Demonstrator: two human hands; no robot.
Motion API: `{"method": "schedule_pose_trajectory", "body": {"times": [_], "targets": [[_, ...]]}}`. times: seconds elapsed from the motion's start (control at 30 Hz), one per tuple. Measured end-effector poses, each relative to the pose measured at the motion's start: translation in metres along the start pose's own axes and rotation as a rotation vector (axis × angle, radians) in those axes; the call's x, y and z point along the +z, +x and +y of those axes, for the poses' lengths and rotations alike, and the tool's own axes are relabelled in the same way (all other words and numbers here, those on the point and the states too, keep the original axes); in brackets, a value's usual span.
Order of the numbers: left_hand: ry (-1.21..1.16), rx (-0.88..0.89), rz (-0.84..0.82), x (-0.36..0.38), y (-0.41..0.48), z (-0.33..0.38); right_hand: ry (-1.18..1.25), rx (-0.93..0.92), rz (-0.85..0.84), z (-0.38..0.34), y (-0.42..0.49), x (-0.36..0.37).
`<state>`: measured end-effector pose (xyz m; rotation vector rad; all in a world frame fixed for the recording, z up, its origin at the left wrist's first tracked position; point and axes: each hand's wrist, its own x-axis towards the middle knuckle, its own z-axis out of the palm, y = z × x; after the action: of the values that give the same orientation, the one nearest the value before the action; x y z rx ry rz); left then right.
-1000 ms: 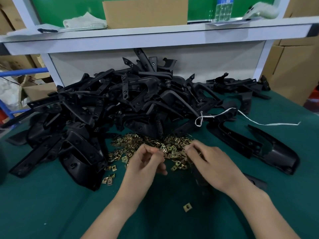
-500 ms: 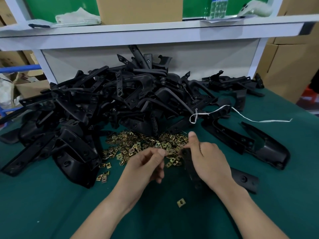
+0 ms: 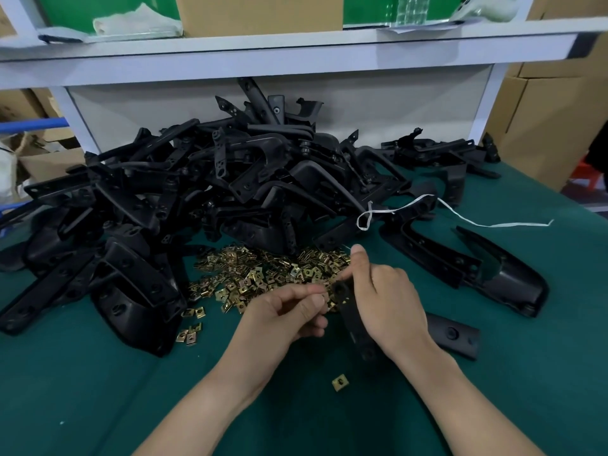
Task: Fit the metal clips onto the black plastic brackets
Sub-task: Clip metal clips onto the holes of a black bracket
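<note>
My right hand (image 3: 385, 301) grips a narrow black plastic bracket (image 3: 353, 319) that runs from its thumb down under the palm. My left hand (image 3: 289, 311) pinches something small at the bracket's upper end between thumb and forefinger; it looks like a metal clip, mostly hidden by the fingers. Behind both hands lies a heap of brass-coloured metal clips (image 3: 263, 271) on the green table. A large pile of black brackets (image 3: 197, 199) fills the back of the table.
One loose clip (image 3: 340, 382) lies between my forearms, and a few more (image 3: 190, 332) sit at the left. A flat black piece (image 3: 452, 334) and a long curved bracket (image 3: 477, 268) lie to the right. A white strip (image 3: 460, 215) trails over the parts. A white shelf (image 3: 296, 51) is behind.
My hands have drawn back from the clip heap and come together. My right hand has raised the bracket's end to my left hand's fingertips.
</note>
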<state>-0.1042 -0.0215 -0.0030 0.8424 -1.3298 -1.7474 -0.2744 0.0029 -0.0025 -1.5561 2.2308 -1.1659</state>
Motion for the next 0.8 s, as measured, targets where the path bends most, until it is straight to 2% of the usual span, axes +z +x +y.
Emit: {"method": "schedule_pose_trajectory", "body": {"times": [0.3,0.67,0.8], "targets": [[-0.068,-0.075,-0.022,-0.0020,0.0019,0.0003,0.045,0.048,-0.020,0.0032,0.0019,0.0011],[-0.005,-0.101,-0.078,-0.0040,0.0031,0.0002,0.067,0.050,-0.023,0.0045,0.0024,0.0031],[0.089,-0.093,-0.095,-0.0018,0.0028,-0.0001,0.065,0.027,0.001,0.0027,0.0005,0.0023]]}}
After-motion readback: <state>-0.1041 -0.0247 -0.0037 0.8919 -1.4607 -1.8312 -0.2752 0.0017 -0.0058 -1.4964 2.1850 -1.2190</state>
